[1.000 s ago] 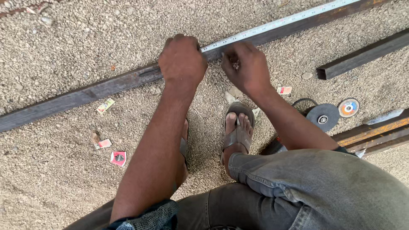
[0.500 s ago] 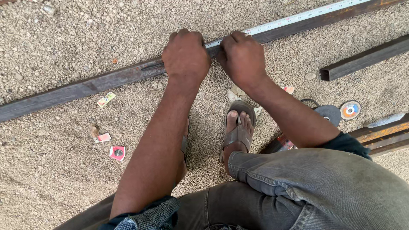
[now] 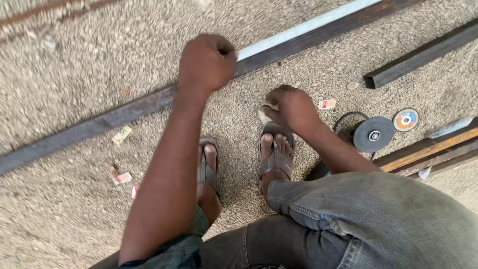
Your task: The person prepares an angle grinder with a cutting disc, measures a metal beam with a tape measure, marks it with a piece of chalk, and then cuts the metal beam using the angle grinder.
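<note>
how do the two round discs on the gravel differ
The dark disc is larger, plain black-grey and lies nearer the right hand. The small disc carries a coloured label ring and lies farther right. Both lie flat, each with a centre hole.

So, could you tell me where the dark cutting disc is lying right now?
In the head view the dark cutting disc lies flat on the gravel at right, beside the smaller coloured disc and just beyond the right hand.

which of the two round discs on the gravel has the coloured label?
The smaller disc, farther right, with the orange and blue centre label. The larger disc beside it, nearer the right hand, is plain dark grey.
</note>
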